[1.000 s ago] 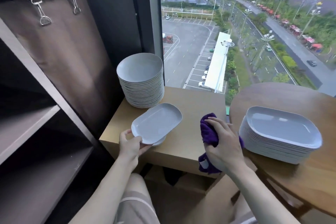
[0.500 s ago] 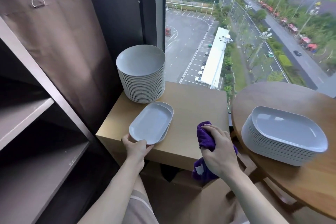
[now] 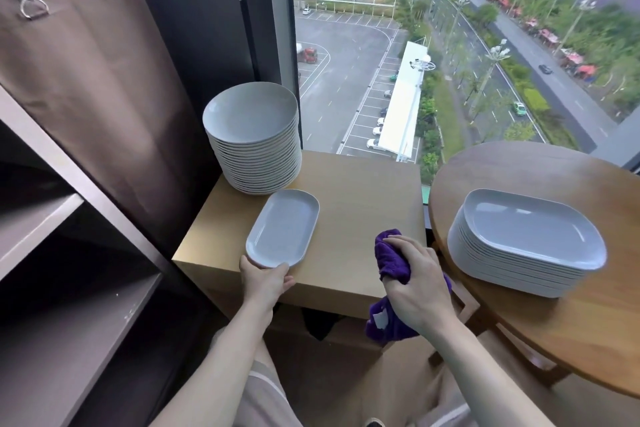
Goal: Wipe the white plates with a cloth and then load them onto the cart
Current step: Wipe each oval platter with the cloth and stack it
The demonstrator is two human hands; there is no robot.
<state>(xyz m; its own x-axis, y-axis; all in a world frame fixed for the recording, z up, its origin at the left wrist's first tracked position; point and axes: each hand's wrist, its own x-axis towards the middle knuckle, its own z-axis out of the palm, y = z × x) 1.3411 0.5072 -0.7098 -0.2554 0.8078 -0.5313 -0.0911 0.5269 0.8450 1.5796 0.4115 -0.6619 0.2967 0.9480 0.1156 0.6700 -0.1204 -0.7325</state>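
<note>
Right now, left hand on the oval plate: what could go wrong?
1. The oval plate lies with its near end at the front edge of the square table, where the left hand grips its rim; a slip could drop it.
2. The stack of round plates stands close behind it; a push back could jolt it.
3. The purple cloth hangs loose below the right hand and might snag.

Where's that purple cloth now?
In the head view, the purple cloth is bunched in the right hand, at the near right edge of the square table, between the small oval plate and the oval plate stack.
</note>
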